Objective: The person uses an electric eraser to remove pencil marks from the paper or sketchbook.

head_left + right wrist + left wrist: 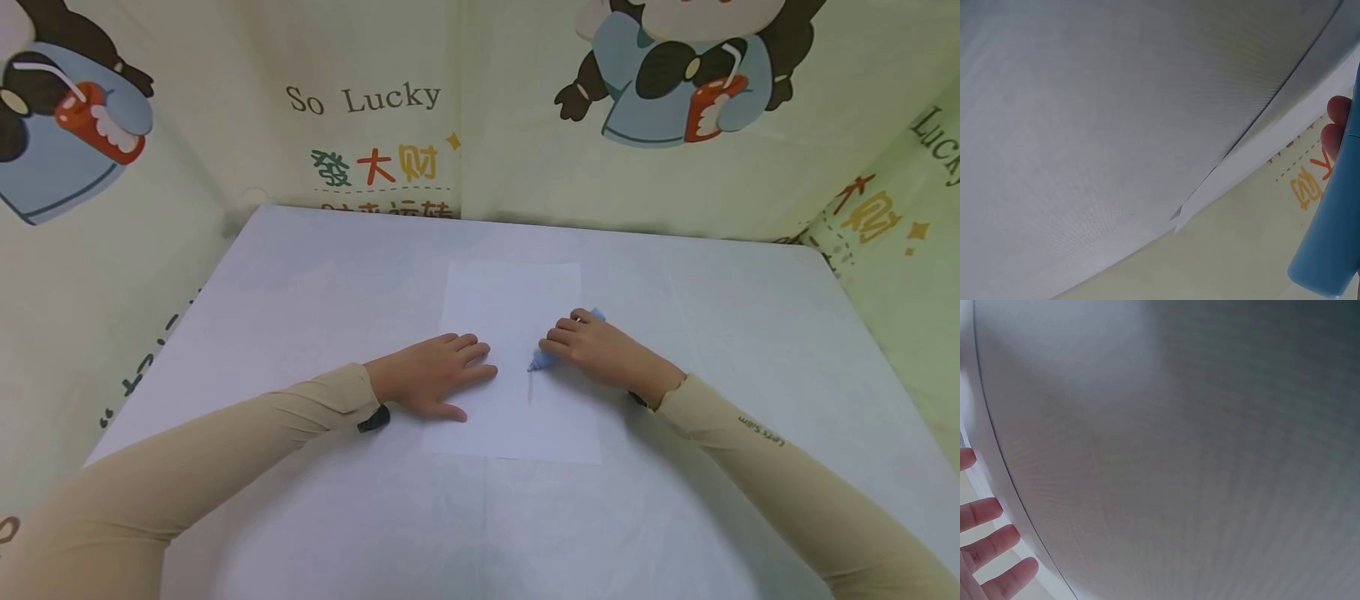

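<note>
A white sheet of paper lies on the white-covered table. In the head view my left hand rests over the sheet's left side, its fingers spread. Fingers of that hand show at the lower left of the left wrist view. My right hand grips a thick blue pen, tilted, its narrow tip right at the paper. A faint grey line runs from the tip toward me. The right wrist view shows the pen's smooth blue barrel at the right edge, fingers behind it.
The white cloth of the table surrounds the sheet. Behind and at both sides hangs a pale curtain with cartoon figures and lettering. A dark wrist-camera piece sits under the left wrist, near the table.
</note>
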Tool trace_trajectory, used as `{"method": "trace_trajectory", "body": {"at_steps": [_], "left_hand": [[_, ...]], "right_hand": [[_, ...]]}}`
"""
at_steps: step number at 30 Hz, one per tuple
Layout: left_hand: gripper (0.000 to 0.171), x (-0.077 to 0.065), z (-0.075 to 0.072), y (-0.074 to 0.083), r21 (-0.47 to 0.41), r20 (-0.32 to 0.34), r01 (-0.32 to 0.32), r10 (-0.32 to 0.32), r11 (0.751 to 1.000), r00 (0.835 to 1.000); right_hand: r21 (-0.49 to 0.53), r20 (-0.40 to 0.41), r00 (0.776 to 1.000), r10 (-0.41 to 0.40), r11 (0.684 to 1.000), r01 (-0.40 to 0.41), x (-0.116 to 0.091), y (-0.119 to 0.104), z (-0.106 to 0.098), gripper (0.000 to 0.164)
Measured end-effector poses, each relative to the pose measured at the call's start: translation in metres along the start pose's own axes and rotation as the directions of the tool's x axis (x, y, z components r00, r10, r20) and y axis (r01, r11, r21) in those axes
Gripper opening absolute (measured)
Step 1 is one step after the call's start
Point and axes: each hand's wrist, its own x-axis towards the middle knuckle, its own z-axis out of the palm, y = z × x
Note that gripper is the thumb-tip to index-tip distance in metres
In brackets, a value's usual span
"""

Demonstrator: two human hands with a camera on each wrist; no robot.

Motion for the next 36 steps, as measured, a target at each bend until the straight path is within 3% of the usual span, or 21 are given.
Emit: {"method": "trace_trajectory", "body": {"at_steps": [36], "left_hand": [[0.068, 0.0014, 0.0025, -0.0005, -0.005, 0.014, 0.008, -0.008, 1.000, 1.000]], "right_hand": [[-0.038, -0.018, 0.999, 0.027, 0.999, -0.028, 0.0006, 0.0012, 0.0021, 0.032]]}}
